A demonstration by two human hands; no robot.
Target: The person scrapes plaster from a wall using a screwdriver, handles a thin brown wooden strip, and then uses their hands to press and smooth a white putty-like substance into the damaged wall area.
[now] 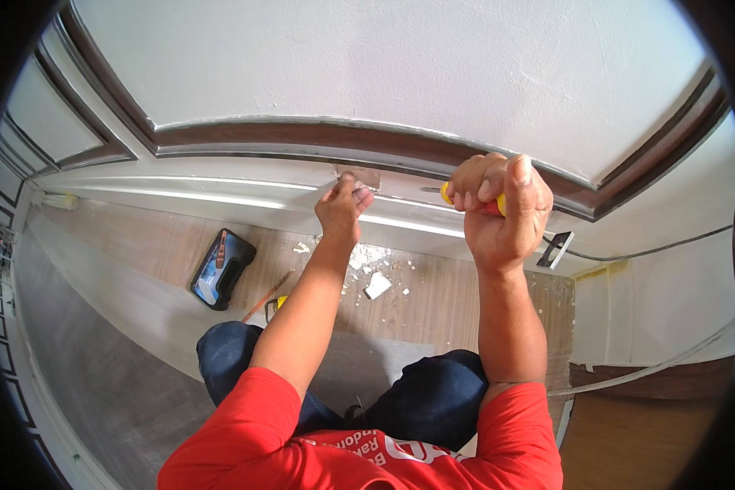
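Observation:
My right hand (506,204) is wrapped round the red and yellow handle of a screwdriver (447,193). Its thin metal shaft points left along the white wall panel (416,77), and the tip is apart from my other hand. My left hand (343,208) is at a rectangular cut-out (368,177) in the white strip below the brown moulding (286,135). Its fingers are curled together at the opening's edge; whatever they may hold is hidden. White broken chips (377,285) and dust lie on the wood-look floor beneath.
Left of my forearm lies a black tool case (223,269), near a thin brown stick (268,296) and a yellow-black object (276,305) partly hidden by my knee. On the right, a black-and-white frame (554,250) hangs by the wall beside a dark cable (629,256). A pale cable (661,365) runs lower.

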